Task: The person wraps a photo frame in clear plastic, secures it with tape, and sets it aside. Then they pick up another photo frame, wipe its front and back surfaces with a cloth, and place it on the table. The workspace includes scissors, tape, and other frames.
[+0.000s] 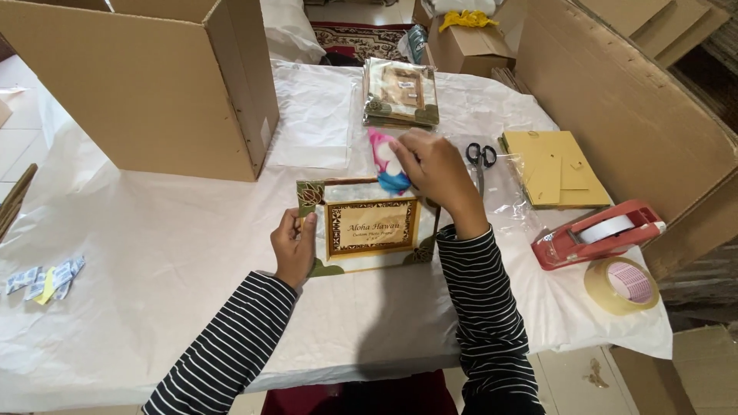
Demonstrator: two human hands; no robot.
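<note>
1. At the far left of the tabletop [154, 253], which was covered in white paper, lay a few small white and yellow packets [44, 280], well apart from my hands.
2. A large open cardboard box [146, 84] stood at the back left.
3. My left hand [294, 247] gripped the left edge of the picture frame [367, 227], thumb on its front, fingers curled around the side.
4. The frame lay flat near the middle of the tabletop; it had a glossy border with leaf patterns at the corners and a cream insert card in the centre.
5. My right hand [433, 170] was closed on a pink, white and blue cloth [386, 163], pressing it against the frame's top right corner.
6. Behind the cloth sat a stack of wrapped frames [401, 94].
7. Black-handled scissors [481, 157] lay just right of my right hand.
8. Further right was a pile of yellow-brown backing boards [555, 167].
9. A red tape dispenser [596, 234] sat near the right edge, with a loose roll of tape [621, 284] just beside it.
</note>
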